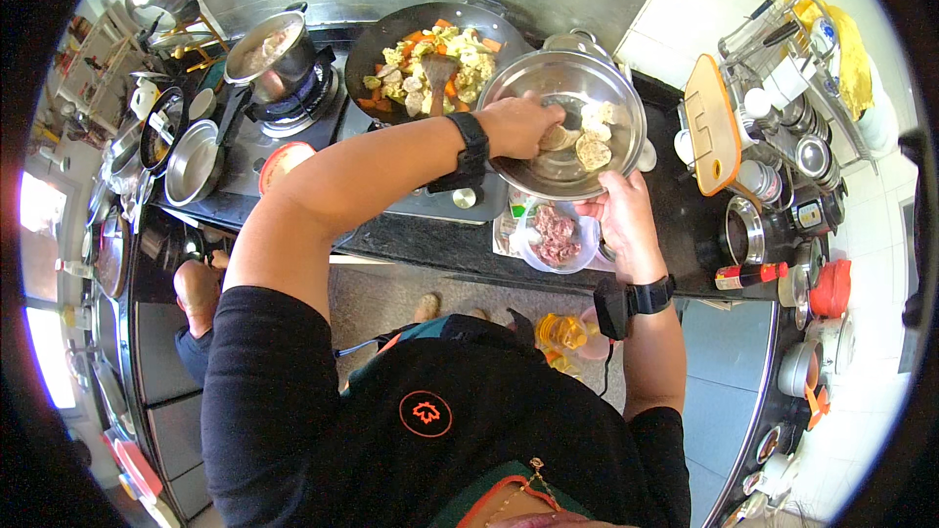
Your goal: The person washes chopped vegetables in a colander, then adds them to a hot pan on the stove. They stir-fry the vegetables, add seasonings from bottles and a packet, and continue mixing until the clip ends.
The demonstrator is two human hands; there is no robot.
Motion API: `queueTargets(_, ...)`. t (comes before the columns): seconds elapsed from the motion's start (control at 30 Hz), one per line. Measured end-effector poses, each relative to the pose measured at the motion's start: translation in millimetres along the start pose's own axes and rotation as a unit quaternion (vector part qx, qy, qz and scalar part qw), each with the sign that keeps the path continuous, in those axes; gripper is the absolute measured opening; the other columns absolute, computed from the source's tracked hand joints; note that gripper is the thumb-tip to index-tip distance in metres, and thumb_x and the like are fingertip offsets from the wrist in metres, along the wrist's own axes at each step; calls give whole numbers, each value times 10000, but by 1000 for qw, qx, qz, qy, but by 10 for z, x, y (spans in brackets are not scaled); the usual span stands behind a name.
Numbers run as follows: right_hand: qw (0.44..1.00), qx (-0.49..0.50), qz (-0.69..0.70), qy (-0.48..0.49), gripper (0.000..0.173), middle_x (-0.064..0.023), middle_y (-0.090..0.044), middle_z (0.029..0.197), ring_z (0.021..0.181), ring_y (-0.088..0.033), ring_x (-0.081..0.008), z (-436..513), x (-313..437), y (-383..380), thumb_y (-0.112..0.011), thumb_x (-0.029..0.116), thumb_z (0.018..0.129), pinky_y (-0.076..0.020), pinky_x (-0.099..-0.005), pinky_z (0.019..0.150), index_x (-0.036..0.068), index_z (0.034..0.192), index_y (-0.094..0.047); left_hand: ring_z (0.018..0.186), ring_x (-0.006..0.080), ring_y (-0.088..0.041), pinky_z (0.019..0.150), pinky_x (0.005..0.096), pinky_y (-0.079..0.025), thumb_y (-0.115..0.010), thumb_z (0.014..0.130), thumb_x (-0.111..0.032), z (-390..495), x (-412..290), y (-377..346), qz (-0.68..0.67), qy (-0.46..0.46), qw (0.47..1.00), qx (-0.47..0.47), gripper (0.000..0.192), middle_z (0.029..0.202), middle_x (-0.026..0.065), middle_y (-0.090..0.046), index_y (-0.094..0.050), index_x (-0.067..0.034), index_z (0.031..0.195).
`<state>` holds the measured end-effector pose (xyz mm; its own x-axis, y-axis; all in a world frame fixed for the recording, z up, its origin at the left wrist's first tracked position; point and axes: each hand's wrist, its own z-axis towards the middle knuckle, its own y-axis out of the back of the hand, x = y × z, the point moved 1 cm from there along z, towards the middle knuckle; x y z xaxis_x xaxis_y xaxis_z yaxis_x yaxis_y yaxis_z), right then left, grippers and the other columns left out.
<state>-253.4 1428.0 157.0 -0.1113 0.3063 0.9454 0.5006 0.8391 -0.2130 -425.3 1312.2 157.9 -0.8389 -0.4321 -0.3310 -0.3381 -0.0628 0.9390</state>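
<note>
A stainless steel bowl (616, 99) is tilted at the right edge of a black wok (367, 37). My right hand (623, 213) grips the bowl's lower rim. My left hand (522, 125) reaches inside, its fingers at several pale sliced pieces (593, 150); whether it holds any is hidden. In the wok lie cauliflower (478, 62), carrot pieces (419, 37) and pale slices, with a wooden spatula (439, 73) resting among them. Below the steel bowl, a clear plastic bowl of raw minced meat (556, 235) stands on the counter.
A pot (275, 73) sits over a lit burner at left, near a steel pan (192, 165) and a red-rimmed bowl (282, 161). At right stand a cutting board (711, 125), a dish rack and a sauce bottle (750, 276). Another person (196, 293) is low at left.
</note>
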Motion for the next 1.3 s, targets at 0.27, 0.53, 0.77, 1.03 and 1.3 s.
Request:
queueTargets(0.27, 999, -3, 23, -45, 333, -142, -635, 927, 616, -653, -201, 47, -150, 79, -462, 105, 891, -560, -275, 480, 38, 1210, -396, 910, 187, -632, 823, 296, -483, -631, 797, -235, 162, 356, 206, -148, -42, 985, -77, 266, 987, 117, -668, -671, -95, 1020)
queueTargets(0.53, 998, 31, 47, -28, 315, -148, -648, 894, 596, -648, -197, -51, -123, 38, -453, 88, 871, -552, -265, 482, 14, 1177, -428, 849, 106, -613, 756, 238, -507, -638, 860, -183, -10, 753, 637, -508, 48, 856, -84, 283, 975, 37, -648, -627, -11, 1084)
queueTargets(0.77, 998, 24, 48, -41, 299, -163, -644, 878, 598, -643, -209, -141, -115, -164, -459, 83, 881, -555, -291, 505, -4, 1165, -428, 849, 132, -634, 743, 259, -542, -609, 884, -150, -293, 1085, 905, -622, 83, 771, -107, 274, 975, 66, -643, -601, -15, 1121)
queueTargets(1.03, 999, 33, 14, -38, 241, -134, -647, 898, 682, -647, -196, -75, -118, -552, -449, 115, 896, -547, -288, 557, -4, 1105, -450, 886, 104, -583, 715, 266, -539, -608, 871, -191, -384, 916, 728, -487, 71, 868, -64, 256, 991, 17, -629, -641, -60, 1089)
queueTargets(1.3, 997, -12, 77, -24, 244, -141, -640, 898, 673, -640, -223, -362, -210, 20, -519, 102, 872, -550, -308, 541, -21, 1082, -499, 994, 178, -583, 789, 301, -500, -467, 957, -342, -390, 1823, 773, -469, 130, 861, -149, 397, 1146, 54, -596, -536, -82, 1249)
